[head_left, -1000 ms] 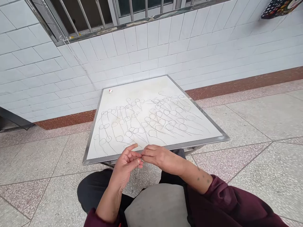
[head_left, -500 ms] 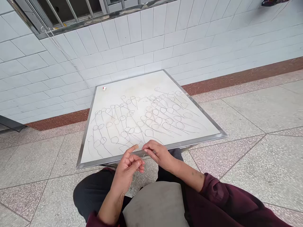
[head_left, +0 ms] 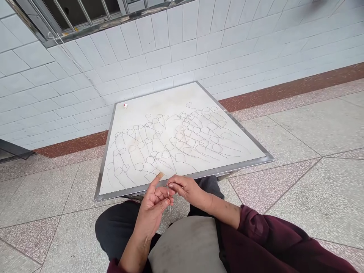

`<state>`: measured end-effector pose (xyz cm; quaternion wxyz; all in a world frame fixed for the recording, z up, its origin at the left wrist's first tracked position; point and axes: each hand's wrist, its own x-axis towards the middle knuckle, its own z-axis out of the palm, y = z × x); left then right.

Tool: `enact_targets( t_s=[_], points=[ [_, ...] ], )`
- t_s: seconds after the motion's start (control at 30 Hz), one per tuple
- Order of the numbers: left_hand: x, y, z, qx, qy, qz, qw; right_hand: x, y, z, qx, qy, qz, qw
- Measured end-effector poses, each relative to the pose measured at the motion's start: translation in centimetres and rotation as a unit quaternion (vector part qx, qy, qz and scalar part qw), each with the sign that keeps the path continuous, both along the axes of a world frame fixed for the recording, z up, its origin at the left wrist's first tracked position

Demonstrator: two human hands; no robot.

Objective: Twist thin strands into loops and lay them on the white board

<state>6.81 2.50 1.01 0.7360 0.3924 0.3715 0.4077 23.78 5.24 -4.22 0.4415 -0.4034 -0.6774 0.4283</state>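
Note:
Between my hands, just off the near edge of the white table (head_left: 159, 93), is a thin wire or thread (head_left: 168, 191). My left hand (head_left: 155, 201) pinches its lower part between thumb and a finger, with the index finger raised and a tan wrap on its tip. The fingertips of my right hand (head_left: 184, 187) close on the upper end. Many thin dark looped strands (head_left: 180, 157), each a ring with loose tails, lie over the middle and near part of the tabletop.
A small white and red object (head_left: 125, 106) sits at the table's far left corner. Behind the table stands a white tiled wall (head_left: 159, 57) with a barred window (head_left: 85, 13). My knees are below the near edge, over a speckled floor (head_left: 298, 129).
My right hand has moved slightly down, closer to the left thumb. The thin strand between the hands now shows clearly. The view has shifted a little.

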Motion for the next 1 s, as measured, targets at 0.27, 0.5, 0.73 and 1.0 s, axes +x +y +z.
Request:
enact_targets(
  t_s=[0.27,0.5,0.73,1.0],
  points=[
    [0.1,-0.1,-0.5,-0.007,-0.002,0.085,0.996,-0.3,-0.2,-0.1,0.135,-0.099,-0.077,0.983],
    [-0.1,-0.4,-0.5,0.003,-0.054,0.132,0.99,-0.7,-0.3,-0.4,0.168,-0.139,-0.064,0.974],
    [0.4,-0.2,-0.2,0.076,0.012,0.188,0.979,-2.0,-1.0,-0.3,0.206,-0.15,-0.029,0.967],
    [0.9,-0.2,-0.8,0.203,0.104,0.244,0.943,-2.3,-1.6,0.9,0.213,-0.139,0.004,0.967]
  ],
)
